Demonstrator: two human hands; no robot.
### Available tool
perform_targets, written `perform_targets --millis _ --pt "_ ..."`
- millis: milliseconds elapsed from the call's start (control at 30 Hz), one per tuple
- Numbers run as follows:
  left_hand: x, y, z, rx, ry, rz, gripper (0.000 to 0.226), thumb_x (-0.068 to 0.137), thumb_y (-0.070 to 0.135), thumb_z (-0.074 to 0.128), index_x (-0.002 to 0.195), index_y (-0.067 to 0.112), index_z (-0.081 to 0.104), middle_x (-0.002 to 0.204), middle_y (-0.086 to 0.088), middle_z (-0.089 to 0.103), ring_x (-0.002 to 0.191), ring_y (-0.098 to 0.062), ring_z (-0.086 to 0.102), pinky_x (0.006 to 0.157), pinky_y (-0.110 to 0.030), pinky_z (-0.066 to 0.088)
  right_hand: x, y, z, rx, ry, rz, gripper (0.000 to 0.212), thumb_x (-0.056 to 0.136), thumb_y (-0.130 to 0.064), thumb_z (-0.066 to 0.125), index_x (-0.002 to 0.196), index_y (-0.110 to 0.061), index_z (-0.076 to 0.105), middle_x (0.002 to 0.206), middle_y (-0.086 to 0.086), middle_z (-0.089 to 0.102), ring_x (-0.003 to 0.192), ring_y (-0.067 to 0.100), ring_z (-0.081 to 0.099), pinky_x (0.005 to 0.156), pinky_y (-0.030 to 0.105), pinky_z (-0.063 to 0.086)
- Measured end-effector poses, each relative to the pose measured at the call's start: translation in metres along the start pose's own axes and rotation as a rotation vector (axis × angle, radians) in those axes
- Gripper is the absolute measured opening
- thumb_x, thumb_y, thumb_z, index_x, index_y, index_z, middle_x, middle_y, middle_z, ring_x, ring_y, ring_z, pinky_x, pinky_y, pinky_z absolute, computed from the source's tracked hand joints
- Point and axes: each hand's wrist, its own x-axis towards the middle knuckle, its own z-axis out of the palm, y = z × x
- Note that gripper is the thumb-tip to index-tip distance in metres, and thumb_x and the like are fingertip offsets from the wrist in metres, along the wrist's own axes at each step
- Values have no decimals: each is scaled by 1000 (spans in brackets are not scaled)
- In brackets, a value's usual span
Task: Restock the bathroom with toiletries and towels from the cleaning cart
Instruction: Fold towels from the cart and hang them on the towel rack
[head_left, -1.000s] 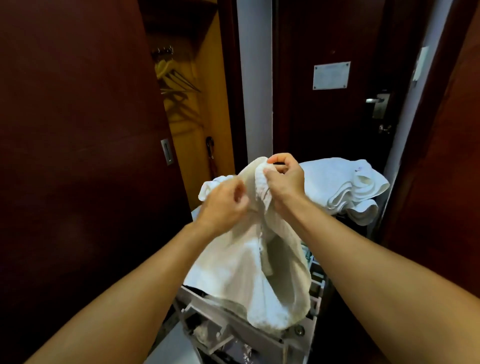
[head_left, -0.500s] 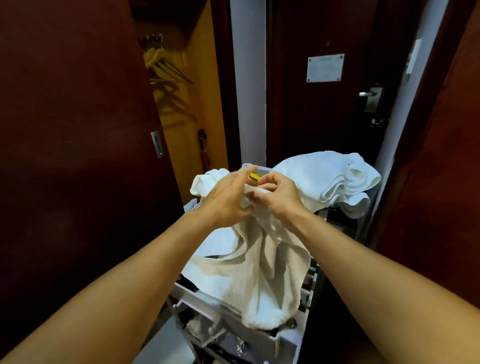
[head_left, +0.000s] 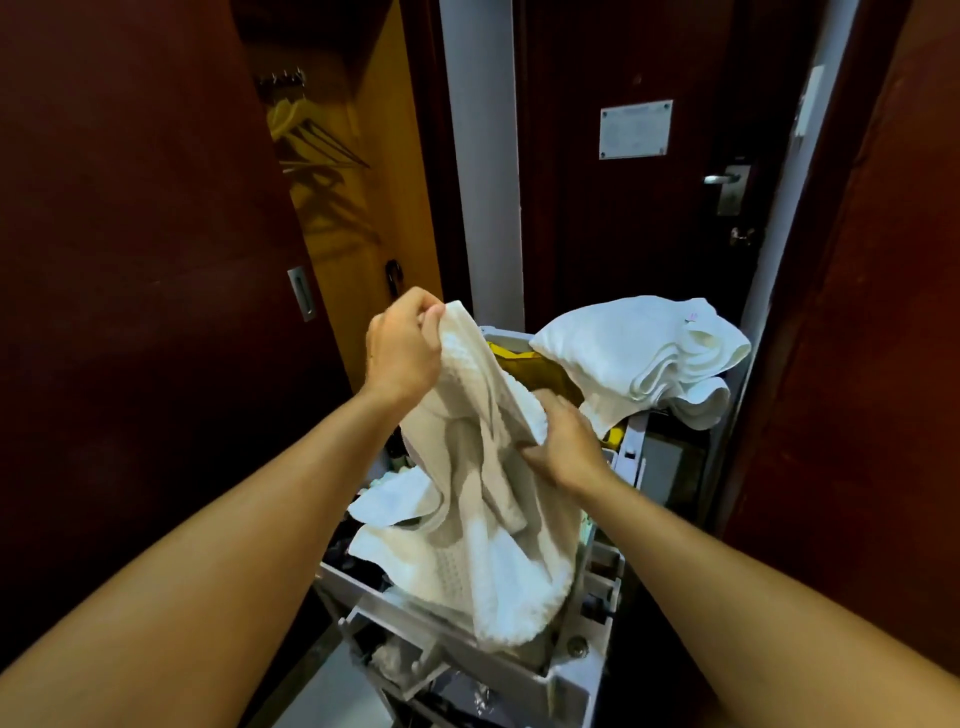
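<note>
cart (head_left: 457, 660): grey, open top | folded white towels (head_left: 639, 353): piled at cart's far right corner | yellow cloth (head_left: 540, 371): in cart, just left of towels | cream towel (head_left: 498, 519): draped over cart's near rim

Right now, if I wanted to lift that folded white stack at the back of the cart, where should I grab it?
Take the folded white stack under its smooth folded edge on the left, coming from the front. The right side fans into loose layers that would likely slip apart, and both hands are busy: left hand and right hand grip the beige towel.
</note>
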Motion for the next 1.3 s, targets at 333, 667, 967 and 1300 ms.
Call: perform_targets --millis 333,667,967,1300 --pt "8 -14 -11 16 -20 -181 28 105 26 37 100 8 58 95 -3 61 91 -21 55 71 -33 42 -14 5 11 -279 471 -134 35 75 -16 73 80 -22 39 82 -3 44 69 19 44 56 25 33" --pt "16 -3 -9 -275 -59 -146 28 103 28 42 79 20 54 74 10 49 67 -3 45 60 -16 39 -1 -2 24 -49 -268 -75 67 90 -21 63 151 -18 35 140 6 53 129 26 50 101 30 41" --pt "31 -23 -9 -78 116 -233 23 103 32 41 92 19 56 84 8 55 79 -11 51 62 -23 38 4 -25 24 467 -356 136 11 83 -25 78 85 -20 68 77 -5 65 69 8 60 62 24 48" --pt "17 -89 -19 535 205 -406 31 107 25 34 112 2 53 109 -22 66 102 -42 61 72 -40 34 11 -39 0 34 -226 -176 32 86 -40 69 65 -16 65 60 -1 61 54 4 51 54 27 41"
